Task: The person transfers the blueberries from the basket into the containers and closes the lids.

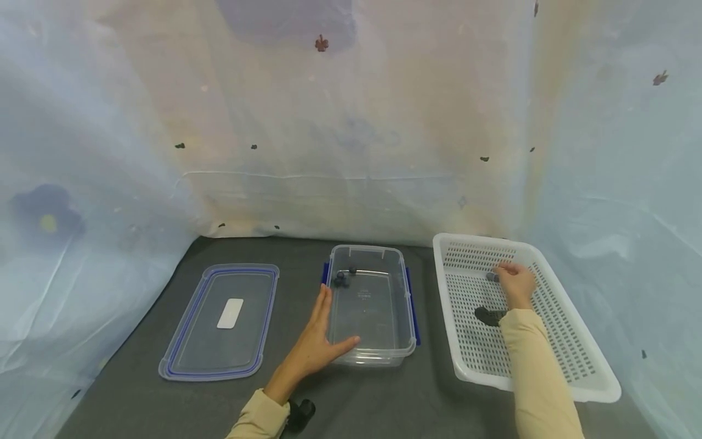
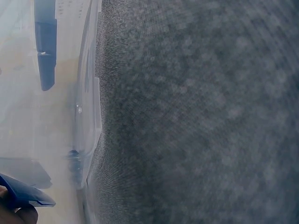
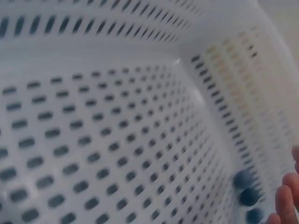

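The right hand (image 1: 517, 285) is in the white basket (image 1: 466, 344) beside dark balls (image 1: 490, 277); whether it pinches one cannot be told. Other balls (image 1: 341, 280) lie in the clear box (image 1: 364, 326), which the left hand (image 1: 314, 349), fingers spread, touches, apparently to steady it.

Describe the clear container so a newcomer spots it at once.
On the dark table, find the white basket at the right. The clear container stands just left of it. Unlike the basket and the flat lid, it has blue side flaps.
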The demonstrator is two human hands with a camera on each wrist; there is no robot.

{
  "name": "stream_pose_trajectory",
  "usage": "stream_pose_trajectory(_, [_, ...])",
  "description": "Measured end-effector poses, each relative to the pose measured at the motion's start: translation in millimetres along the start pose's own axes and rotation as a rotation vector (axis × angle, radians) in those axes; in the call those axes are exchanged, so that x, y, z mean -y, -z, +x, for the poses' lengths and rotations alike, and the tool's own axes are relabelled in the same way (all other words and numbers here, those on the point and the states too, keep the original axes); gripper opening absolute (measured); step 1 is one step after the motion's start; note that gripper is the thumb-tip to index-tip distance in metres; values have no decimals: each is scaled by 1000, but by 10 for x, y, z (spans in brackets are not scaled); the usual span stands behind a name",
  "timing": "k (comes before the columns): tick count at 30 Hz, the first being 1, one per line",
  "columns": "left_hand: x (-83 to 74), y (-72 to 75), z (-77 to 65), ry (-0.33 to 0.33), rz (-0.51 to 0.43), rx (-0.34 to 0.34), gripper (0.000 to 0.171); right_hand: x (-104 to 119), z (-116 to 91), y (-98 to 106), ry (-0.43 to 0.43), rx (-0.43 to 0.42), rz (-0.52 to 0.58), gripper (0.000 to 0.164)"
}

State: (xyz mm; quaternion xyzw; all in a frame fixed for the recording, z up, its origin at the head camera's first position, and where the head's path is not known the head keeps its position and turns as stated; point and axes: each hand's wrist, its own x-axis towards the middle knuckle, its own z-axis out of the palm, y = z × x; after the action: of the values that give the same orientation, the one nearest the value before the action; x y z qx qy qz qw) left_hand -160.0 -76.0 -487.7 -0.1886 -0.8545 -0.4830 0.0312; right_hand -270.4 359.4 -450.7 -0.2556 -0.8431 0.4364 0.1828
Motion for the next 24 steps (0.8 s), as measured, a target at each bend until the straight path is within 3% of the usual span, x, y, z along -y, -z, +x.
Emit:
stream_pose_trajectory(12, [11, 1, -13, 3, -2, 12, 113, -197, -26, -103, 44, 37, -40, 35])
stream_pose_trajectory(24, [21, 5, -7, -10, -13, 8, 113, -196, 43, -192, 117, 138, -204, 44])
